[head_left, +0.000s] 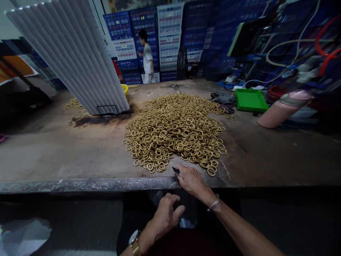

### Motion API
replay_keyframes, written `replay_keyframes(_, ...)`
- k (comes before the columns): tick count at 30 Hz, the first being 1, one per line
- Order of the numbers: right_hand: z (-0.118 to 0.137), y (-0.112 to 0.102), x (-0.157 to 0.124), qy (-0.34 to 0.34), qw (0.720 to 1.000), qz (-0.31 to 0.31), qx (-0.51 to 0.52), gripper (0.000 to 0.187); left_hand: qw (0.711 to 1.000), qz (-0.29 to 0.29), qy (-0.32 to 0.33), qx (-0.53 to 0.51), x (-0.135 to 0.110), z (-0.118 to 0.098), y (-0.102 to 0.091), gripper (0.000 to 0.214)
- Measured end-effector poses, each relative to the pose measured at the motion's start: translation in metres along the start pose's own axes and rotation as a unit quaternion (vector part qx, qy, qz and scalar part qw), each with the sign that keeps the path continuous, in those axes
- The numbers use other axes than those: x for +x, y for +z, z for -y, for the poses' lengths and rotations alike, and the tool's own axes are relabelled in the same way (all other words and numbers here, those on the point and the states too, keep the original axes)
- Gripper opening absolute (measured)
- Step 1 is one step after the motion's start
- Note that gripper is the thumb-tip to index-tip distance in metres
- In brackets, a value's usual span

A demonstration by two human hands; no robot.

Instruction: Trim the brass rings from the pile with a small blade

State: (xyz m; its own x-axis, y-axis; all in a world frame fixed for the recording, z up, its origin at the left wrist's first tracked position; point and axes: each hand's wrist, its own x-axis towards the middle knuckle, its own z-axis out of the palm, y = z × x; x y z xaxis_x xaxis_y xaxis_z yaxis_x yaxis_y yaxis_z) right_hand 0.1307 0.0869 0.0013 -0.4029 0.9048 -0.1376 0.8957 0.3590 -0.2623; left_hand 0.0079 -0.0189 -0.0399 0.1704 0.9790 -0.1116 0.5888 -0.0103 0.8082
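Many brass-coloured rings (176, 128) lie in a broad, loose heap on the worktable (66, 153). At the near edge of the heap, my right hand (191, 179) is closed on a small tool with a dark, blade-like tip (176, 170). The rest of that tool is hidden in the fingers, and the tip points left toward a bare patch of tabletop. My left hand (166, 215) hovers in front of the table edge, below the right one. Its fingers are loosely bent with the thumb apart, and nothing shows in it.
A tall white corrugated panel (85, 60) leans in a black wire stand (107, 111) left of the heap. A green tray (250, 100) and a pink cylinder (279, 112) stand on the right. Behind, a person (147, 58) stands before stacked crates (169, 39).
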Motion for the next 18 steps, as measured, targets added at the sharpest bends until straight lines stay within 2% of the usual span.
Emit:
replay_keyframes(2, 0.0, -0.001, 0.0, 0.0, 1.0, -0.004, 0.002, 0.022, 0.998, -0.037, 0.04, 0.022, 0.003, -0.008, -0.007, 0.016)
replay_keyframes(4, 0.001, -0.001, 0.0, 0.001, 1.0, -0.007, 0.003, 0.023, 0.989, -0.118, 0.077, 0.048, 0.012, -0.014, -0.019, 0.019)
replay_keyframes(6, 0.001, -0.001, -0.001, 0.0, 1.0, -0.01, 0.003, 0.022, 0.966, -0.215, 0.109, 0.091, 0.026, -0.015, -0.033, 0.016)
replay_keyframes(8, 0.002, -0.001, -0.002, -0.001, 1.0, -0.017, 0.003, 0.021, 0.948, -0.263, 0.108, 0.139, 0.043, -0.011, -0.048, 0.009)
replay_keyframes(10, 0.002, -0.001, -0.003, 0.001, 1.0, -0.023, 0.0, 0.021, 0.944, -0.251, 0.087, 0.197, 0.058, -0.006, -0.06, 0.014)
replay_keyframes(13, 0.003, -0.001, -0.004, 0.007, 1.0, -0.024, -0.006, 0.019, 0.949, -0.166, 0.033, 0.265, 0.071, -0.003, -0.07, 0.014)
replay_keyframes(15, 0.003, -0.001, -0.005, 0.006, 1.0, -0.021, -0.006, 0.019, 0.952, -0.13, 0.008, 0.278, 0.073, -0.004, -0.073, 0.013)
replay_keyframes(18, 0.003, -0.001, -0.005, 0.005, 1.0, -0.022, -0.005, 0.018, 0.958, -0.128, 0.002, 0.258, 0.072, -0.005, -0.073, 0.012)
